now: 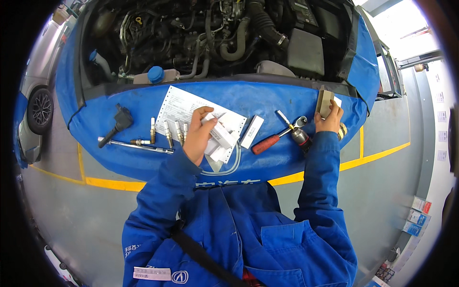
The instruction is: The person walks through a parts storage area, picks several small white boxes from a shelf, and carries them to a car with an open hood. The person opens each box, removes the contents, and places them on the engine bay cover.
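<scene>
My left hand (197,138) is closed around small white boxes (219,132), over a printed sheet (179,106) on the blue fender cover (267,100). More white box parts lie under and beside that hand. Another white box (252,131) rests just to the right. On the far right, my right hand (329,120) grips an open cardboard box (325,103), its brown inside showing. Left of my left hand, several spark plugs (168,134) stand or lean in a row, and one spark plug (141,142) lies flat.
An ignition coil (123,118) and a long extension bar (143,146) lie at the left. A red-handled ratchet (266,144) lies between my hands, near a dark cylindrical tool (301,137). The exposed engine bay (191,43) with a blue-capped reservoir (156,74) is beyond.
</scene>
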`<state>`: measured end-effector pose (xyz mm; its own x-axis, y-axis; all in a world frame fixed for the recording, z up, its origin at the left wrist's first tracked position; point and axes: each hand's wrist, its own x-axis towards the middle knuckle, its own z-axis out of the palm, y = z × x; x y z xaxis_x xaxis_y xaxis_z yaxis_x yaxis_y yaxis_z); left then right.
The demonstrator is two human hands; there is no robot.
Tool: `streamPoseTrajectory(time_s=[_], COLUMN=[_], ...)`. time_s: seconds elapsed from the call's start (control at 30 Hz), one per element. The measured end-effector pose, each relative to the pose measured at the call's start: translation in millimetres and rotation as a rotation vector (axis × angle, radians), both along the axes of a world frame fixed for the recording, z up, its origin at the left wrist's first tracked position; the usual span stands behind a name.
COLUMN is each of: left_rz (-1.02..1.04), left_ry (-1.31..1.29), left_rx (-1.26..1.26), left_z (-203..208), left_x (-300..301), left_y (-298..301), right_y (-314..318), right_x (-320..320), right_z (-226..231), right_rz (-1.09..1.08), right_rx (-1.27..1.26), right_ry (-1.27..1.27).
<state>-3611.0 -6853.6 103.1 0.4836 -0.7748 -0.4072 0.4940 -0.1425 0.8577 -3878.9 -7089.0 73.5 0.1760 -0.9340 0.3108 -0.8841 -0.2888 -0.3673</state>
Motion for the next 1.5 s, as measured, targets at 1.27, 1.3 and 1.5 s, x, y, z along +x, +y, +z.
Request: streamPoseTrajectory(time_s=[1.27, 1.3, 1.5], left_rz=[-0.449, -0.492, -0.459], left_ry=[-0.573, -0.607, -0.419], left_rx=[-0.121, -0.126, -0.113], left_z=[71, 71, 66], left_x=[-25, -25, -25], left_y=[109, 109, 110], right_y=[122, 122, 124], right_x=[88, 90, 111], right_z=[127, 129, 136], right_rz=[1.233, 1.271, 1.552], right_rx=[0.839, 0.809, 0.795], right_ry=[-0.652, -0.571, -0.535])
